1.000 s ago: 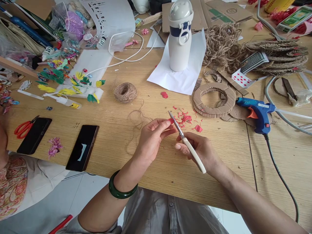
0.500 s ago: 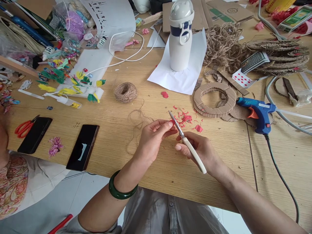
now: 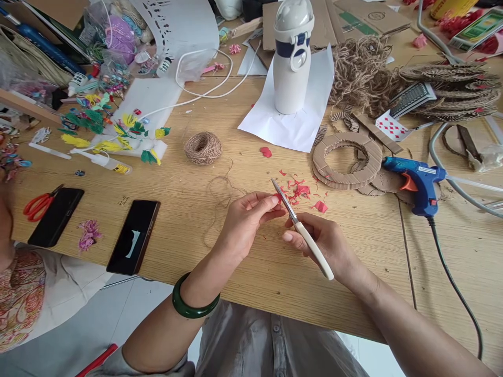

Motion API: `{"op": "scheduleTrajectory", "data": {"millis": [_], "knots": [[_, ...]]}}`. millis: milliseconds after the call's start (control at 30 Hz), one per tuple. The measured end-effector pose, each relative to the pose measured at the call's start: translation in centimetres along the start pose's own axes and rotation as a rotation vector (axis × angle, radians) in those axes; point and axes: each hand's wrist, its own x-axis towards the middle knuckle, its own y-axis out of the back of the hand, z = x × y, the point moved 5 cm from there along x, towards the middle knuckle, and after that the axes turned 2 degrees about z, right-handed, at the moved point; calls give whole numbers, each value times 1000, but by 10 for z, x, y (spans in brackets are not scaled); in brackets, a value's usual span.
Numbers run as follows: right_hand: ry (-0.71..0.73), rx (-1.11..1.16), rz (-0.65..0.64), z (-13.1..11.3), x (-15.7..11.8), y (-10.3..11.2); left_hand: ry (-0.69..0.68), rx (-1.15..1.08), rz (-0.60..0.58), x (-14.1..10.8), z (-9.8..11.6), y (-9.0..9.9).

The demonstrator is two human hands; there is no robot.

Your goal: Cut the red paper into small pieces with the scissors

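My left hand, with a dark green bangle at the wrist, pinches a small red piece, mostly hidden by the fingers and the blades. My right hand is closed round white-handled scissors. Their blades point up and to the left and lie against the red piece. Red scraps are scattered on the table just beyond the blades. A small stack of red cut pieces lies farther back. Left of my left hand runs loose twine from a twine ball.
A white bottle stands on a paper sheet. To the right are a cardboard ring and a blue glue gun with its cord. Two phones and red-handled scissors lie left. Another person sits at the left edge.
Almost nothing differs. My left forearm and bangle have shifted slightly to the left, while the scissors and red piece stay in place.
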Motion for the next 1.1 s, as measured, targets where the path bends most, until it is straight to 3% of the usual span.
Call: {"op": "scheduleTrajectory", "data": {"millis": [367,600,800,1100], "knots": [[-10,-16,6,0,0,0,-7,-9,1,1,4,1],[16,108,75,-1,2,3,-2,12,47,0,2,6],[64,222,224,-9,0,12,59,305,-65,-12,-5,0],[85,253,173,-10,2,11,27,441,-126,-20,-13,-5]]}}
